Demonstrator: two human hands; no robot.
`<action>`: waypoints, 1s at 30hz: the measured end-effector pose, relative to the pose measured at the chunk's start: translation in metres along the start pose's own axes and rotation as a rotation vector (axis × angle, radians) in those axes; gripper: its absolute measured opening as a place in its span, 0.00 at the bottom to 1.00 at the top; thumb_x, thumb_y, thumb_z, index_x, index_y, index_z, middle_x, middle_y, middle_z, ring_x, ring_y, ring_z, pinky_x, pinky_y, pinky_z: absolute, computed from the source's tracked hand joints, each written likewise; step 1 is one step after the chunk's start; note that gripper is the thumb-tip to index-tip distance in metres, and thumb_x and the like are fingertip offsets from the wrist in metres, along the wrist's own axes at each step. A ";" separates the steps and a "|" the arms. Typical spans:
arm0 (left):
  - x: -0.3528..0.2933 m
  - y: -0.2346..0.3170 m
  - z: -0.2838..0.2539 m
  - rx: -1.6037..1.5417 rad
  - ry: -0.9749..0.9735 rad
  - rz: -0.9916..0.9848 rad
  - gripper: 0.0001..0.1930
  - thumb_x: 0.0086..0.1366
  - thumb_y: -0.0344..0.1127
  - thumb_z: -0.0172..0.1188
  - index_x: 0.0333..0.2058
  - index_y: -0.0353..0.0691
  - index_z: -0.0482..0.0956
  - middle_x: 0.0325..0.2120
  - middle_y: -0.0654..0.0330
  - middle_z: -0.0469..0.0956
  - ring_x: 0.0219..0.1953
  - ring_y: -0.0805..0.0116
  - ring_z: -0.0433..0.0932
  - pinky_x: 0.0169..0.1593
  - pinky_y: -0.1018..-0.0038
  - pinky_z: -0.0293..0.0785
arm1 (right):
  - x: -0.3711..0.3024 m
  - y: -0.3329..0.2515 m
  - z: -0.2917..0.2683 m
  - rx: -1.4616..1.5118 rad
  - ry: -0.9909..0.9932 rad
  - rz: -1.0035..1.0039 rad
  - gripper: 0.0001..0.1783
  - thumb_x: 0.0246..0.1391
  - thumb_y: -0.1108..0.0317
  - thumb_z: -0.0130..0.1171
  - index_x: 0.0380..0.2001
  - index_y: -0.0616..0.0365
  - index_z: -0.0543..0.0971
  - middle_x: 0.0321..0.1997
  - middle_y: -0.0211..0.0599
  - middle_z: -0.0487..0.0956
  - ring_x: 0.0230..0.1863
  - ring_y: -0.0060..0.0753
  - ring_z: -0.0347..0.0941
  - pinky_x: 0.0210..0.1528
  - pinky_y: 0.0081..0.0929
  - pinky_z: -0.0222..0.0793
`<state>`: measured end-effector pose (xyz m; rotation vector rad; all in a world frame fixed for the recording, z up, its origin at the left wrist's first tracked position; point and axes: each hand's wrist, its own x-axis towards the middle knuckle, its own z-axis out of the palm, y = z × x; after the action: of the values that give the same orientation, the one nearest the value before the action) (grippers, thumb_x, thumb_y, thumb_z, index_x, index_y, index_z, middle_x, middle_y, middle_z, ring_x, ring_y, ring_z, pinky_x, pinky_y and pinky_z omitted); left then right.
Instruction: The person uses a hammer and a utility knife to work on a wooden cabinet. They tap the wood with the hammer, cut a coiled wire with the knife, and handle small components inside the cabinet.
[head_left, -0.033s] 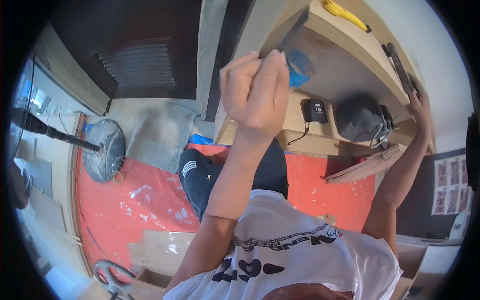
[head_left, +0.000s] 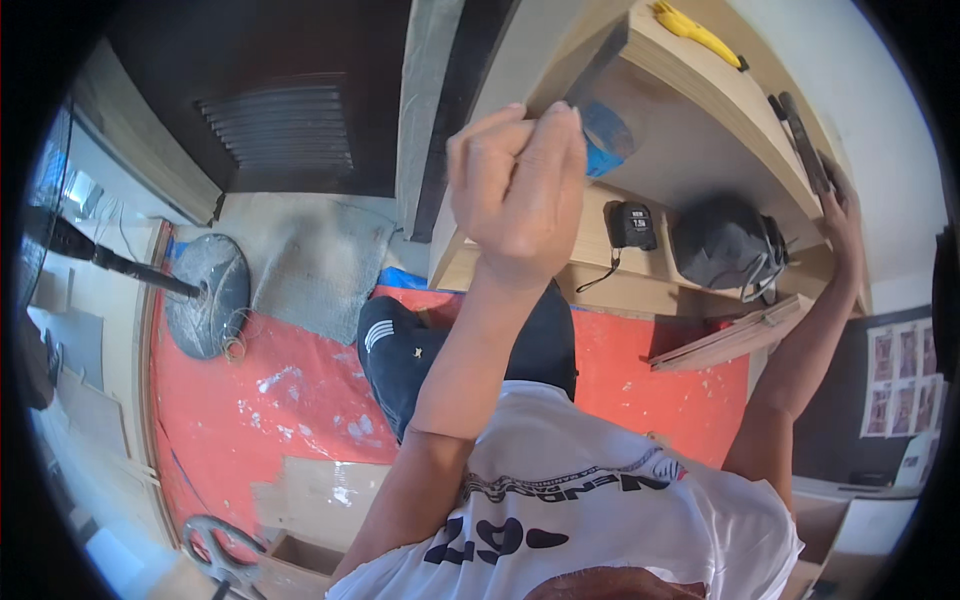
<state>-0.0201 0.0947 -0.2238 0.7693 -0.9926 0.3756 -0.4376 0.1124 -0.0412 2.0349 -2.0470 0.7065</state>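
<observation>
My left hand (head_left: 520, 195) is raised in front of the wooden cabinet (head_left: 655, 60), by its left side panel. Its fingers are curled and pinched together; whatever is between the tips is hidden. At the right, my right hand (head_left: 843, 205) is closed at the near end of a dark long-handled tool (head_left: 800, 140), beside the cabinet's upper board. Just behind my left fingertips sits a roll with a blue edge (head_left: 605, 150). A black tape measure (head_left: 632, 226) with a wrist cord lies on the lower shelf, next to a rounded black item (head_left: 720, 240) with grey straps or rods.
A yellow tool (head_left: 700, 35) with a black tip rests on the upper board. Flat wooden boards (head_left: 730, 335) lean below the cabinet. Red sheeting (head_left: 290, 400) covers the floor. To the left stands a round dark base (head_left: 208, 295) with a pole; scissors-like grey handles (head_left: 225, 545) show at lower left.
The view has shifted slightly, so the cabinet and its contents appear a little lower and to the right. Both hands keep nearly the same pose.
</observation>
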 end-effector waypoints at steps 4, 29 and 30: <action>0.002 -0.006 -0.005 0.008 -0.002 -0.035 0.12 0.48 0.19 0.73 0.33 0.37 0.85 0.29 0.61 0.78 0.35 0.62 0.79 0.39 0.70 0.75 | 0.015 -0.018 0.008 0.039 -0.155 -0.090 0.24 0.60 0.68 0.51 0.58 0.66 0.74 0.54 0.45 0.79 0.57 0.32 0.72 0.63 0.30 0.64; -0.004 -0.008 -0.005 -0.007 0.003 -0.005 0.15 0.47 0.19 0.73 0.35 0.36 0.84 0.29 0.62 0.77 0.36 0.61 0.79 0.39 0.70 0.73 | -0.152 -0.162 0.121 0.290 0.569 -0.063 0.08 0.62 0.71 0.61 0.32 0.66 0.78 0.22 0.31 0.74 0.22 0.18 0.68 0.25 0.17 0.65; -0.004 -0.009 -0.004 -0.012 0.008 -0.005 0.15 0.47 0.19 0.73 0.35 0.36 0.84 0.29 0.62 0.76 0.36 0.61 0.79 0.39 0.70 0.73 | -0.155 -0.164 0.127 0.346 0.519 -0.048 0.08 0.63 0.71 0.60 0.33 0.66 0.77 0.22 0.31 0.74 0.21 0.18 0.68 0.25 0.17 0.65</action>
<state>-0.0140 0.0923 -0.2319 0.7585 -0.9843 0.3675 -0.2426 0.2026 -0.1864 1.7842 -1.6563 1.4810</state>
